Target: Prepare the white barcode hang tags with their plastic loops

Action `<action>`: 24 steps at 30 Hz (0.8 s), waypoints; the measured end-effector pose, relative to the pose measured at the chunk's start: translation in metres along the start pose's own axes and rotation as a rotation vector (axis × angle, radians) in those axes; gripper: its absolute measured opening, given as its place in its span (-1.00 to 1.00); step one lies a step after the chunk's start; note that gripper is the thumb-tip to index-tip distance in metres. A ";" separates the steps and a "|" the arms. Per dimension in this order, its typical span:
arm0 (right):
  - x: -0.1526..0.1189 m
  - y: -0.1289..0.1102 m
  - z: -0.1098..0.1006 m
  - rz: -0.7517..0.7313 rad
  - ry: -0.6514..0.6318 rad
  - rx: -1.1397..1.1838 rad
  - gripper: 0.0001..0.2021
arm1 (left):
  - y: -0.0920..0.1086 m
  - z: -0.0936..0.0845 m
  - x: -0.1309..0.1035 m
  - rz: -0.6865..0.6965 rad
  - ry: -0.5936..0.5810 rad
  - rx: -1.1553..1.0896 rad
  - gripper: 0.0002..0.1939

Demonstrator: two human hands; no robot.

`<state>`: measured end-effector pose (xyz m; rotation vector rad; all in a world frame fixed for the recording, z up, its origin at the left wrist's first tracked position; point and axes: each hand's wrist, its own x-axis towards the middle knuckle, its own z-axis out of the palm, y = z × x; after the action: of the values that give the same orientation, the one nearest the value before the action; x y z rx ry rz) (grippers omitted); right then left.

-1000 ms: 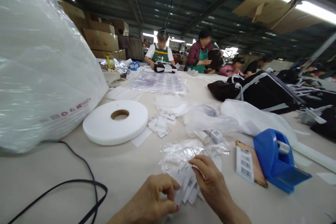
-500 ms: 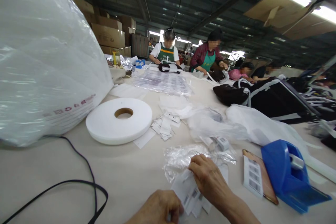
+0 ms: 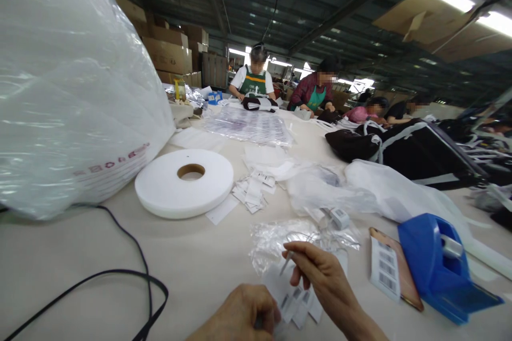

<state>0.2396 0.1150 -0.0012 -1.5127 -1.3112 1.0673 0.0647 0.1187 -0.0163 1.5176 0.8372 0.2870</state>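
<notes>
Near the front edge of the table, my right hand (image 3: 326, 279) pinches a thin pale string (image 3: 285, 265) between thumb and finger, above a fan of white barcode tags (image 3: 299, 306). Beside it, my left hand (image 3: 244, 311) is curled closed at the left edge of these tags; what its fingers hold is hidden. Just beyond both hands lies a crinkled clear plastic bag (image 3: 266, 242), with thin string loops on its right part.
A white tape roll (image 3: 160, 192) lies to the left, near a black cord (image 3: 116, 275) and a large plastic-wrapped bundle (image 3: 80, 90). At right are a phone (image 3: 406, 279) under a barcode sheet and a blue tape dispenser (image 3: 430, 261). Loose tags (image 3: 253, 192) and co-workers are farther back.
My right hand has lifted slightly off the tags, its fingers now pinching a thin string. My left hand stays nearly in place, still curled.
</notes>
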 end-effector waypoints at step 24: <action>-0.026 -0.039 -0.008 0.264 -0.188 0.320 -0.66 | 0.014 -0.026 -0.021 0.241 0.187 -0.408 -0.83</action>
<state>0.2346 0.0918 0.0407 -1.3905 -1.0172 1.5411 0.0383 0.1256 0.0075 1.2168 0.6884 0.7414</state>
